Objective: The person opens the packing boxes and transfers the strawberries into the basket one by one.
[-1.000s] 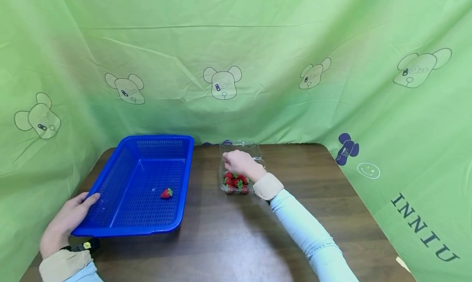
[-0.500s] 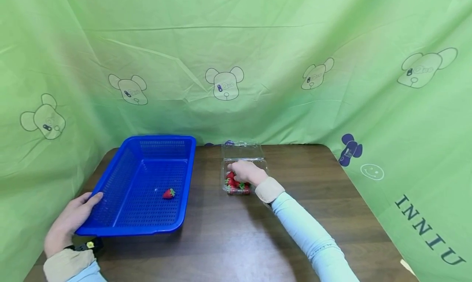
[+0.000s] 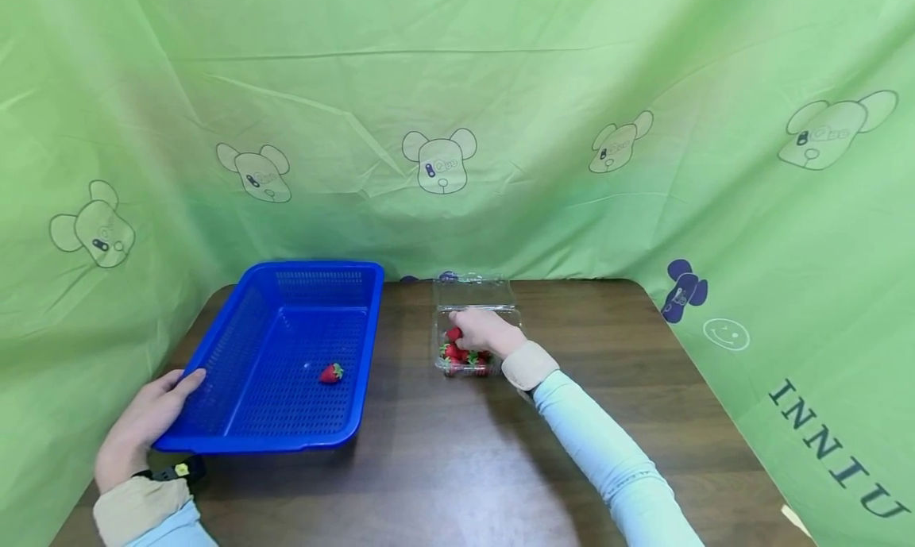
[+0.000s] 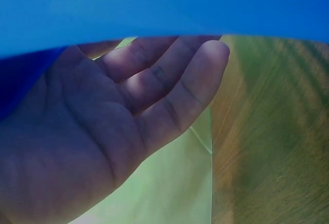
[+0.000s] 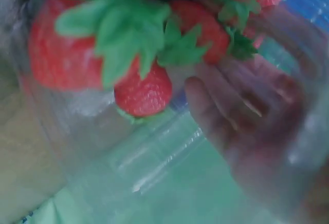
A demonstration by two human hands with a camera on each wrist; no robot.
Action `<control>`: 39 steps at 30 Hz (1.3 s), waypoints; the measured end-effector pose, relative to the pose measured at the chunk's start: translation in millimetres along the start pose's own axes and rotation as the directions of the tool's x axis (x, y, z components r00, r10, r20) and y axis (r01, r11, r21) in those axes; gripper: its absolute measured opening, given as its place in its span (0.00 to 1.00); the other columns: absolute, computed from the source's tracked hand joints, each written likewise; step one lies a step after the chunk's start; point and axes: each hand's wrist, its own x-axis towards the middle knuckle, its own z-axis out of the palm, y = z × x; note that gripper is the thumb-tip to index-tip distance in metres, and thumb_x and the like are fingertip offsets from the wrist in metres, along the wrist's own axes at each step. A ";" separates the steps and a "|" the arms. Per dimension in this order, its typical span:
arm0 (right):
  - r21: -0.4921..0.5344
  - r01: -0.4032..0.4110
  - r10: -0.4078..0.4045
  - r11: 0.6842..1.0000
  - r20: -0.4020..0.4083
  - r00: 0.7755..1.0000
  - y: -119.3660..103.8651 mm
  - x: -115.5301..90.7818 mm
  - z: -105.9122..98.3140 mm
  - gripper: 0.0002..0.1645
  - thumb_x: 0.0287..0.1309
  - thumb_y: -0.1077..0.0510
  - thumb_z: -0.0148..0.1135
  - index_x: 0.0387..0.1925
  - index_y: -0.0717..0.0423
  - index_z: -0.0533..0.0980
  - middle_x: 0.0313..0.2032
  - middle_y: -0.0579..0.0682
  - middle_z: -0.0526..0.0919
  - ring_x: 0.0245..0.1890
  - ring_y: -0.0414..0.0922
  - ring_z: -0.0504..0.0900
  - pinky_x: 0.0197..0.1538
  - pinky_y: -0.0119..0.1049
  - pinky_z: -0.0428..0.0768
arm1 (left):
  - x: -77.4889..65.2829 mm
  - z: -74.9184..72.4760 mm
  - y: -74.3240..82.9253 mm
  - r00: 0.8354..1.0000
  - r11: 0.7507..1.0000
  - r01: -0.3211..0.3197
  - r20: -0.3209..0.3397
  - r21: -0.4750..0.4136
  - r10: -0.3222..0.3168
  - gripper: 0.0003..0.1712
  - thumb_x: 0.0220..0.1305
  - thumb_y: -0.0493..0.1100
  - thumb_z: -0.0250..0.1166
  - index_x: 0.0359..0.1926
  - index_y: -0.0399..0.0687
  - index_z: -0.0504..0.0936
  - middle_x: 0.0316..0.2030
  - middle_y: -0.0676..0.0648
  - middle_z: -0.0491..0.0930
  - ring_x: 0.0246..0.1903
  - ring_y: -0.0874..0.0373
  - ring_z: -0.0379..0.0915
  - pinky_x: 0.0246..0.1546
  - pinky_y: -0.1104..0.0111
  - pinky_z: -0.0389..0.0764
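My left hand point(image 3: 153, 408) grips the left rim of a blue plastic basket point(image 3: 372, 333), thumb over the edge. In the left wrist view its fingers point(image 4: 177, 98) are bent beneath the basket. A single strawberry point(image 3: 330, 374) with green leaves lies on the basket's floor. Over a clear plastic box point(image 3: 438, 325), my right hand point(image 3: 482, 330) reaches down and pinches a strawberry point(image 3: 453, 334) near its fingertips. Several more strawberries point(image 3: 465, 356) are piled in the box's front part. Through the clear wall, the right wrist view shows the bent fingers point(image 5: 216, 106) against the fruit.
The box's hinged lid point(image 3: 473, 293) stands open at the back. Both containers are on a brown wooden table point(image 3: 572, 333). A green printed curtain point(image 3: 536, 94) surrounds its back and sides.
My right hand has lowered into the box from above, and its fingers have closed on a strawberry. The left hand keeps its grip on the basket, and the whole view has drifted slightly.
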 end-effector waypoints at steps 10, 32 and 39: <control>-0.012 -0.024 0.024 1.000 -0.002 1.000 7.1 7.4 -36.4 0.10 0.51 0.58 0.64 0.34 0.52 0.72 0.27 0.47 0.77 0.29 0.47 0.78 0.33 0.45 0.78 | 3.0 -0.8 -2.1 1.000 1.000 0.013 0.008 -0.025 -0.013 0.49 0.68 0.71 0.36 0.68 0.32 0.54 0.40 0.43 0.81 0.32 0.59 0.78 0.33 0.65 0.77; -0.053 0.204 -0.210 0.977 -0.131 0.969 -83.6 62.3 -127.9 0.06 0.59 0.55 0.58 0.37 0.50 0.72 0.30 0.43 0.79 0.30 0.43 0.77 0.35 0.40 0.77 | 9.7 -2.2 -3.0 1.000 0.999 -0.019 0.008 -0.041 0.019 0.48 0.68 0.71 0.37 0.68 0.34 0.55 0.43 0.40 0.80 0.34 0.58 0.79 0.33 0.64 0.78; -0.022 0.259 -0.260 0.966 -0.093 0.961 -118.6 86.1 -144.5 0.07 0.61 0.53 0.56 0.38 0.50 0.72 0.31 0.43 0.78 0.30 0.42 0.74 0.34 0.37 0.73 | 11.4 -1.7 -0.5 0.999 0.998 -0.045 -0.012 -0.041 0.045 0.45 0.70 0.69 0.38 0.66 0.34 0.58 0.39 0.44 0.81 0.31 0.59 0.79 0.31 0.65 0.78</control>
